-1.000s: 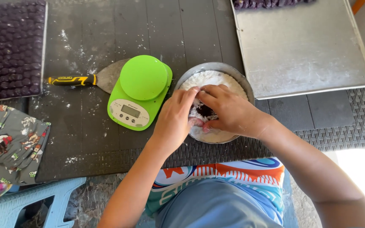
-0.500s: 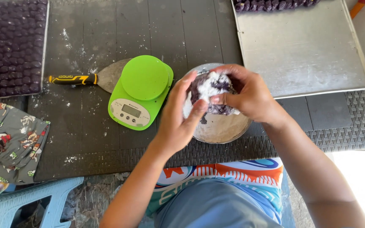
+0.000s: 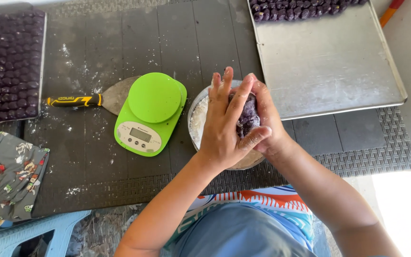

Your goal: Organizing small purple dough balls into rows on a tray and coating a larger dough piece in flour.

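Head view: left hand [image 3: 222, 126] and right hand [image 3: 265, 121] cupped together around a purple dough lump [image 3: 248, 114], fingers loosely curled, pressing it above the floured bowl [image 3: 197, 119]; lump looks partly shaped, not yet placed; far-right metal tray [image 3: 329, 66] mostly bare, one row of purple pieces [image 3: 300, 9] at far edge; left tray [image 3: 10, 62] full; green scale [image 3: 151, 114] and scraper [image 3: 91, 99] left of bowl.

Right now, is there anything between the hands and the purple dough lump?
Nothing visible. The left hand and right hand press directly on the purple dough from both sides, above the floured bowl. The green scale and scraper lie off to the left, clear of them.
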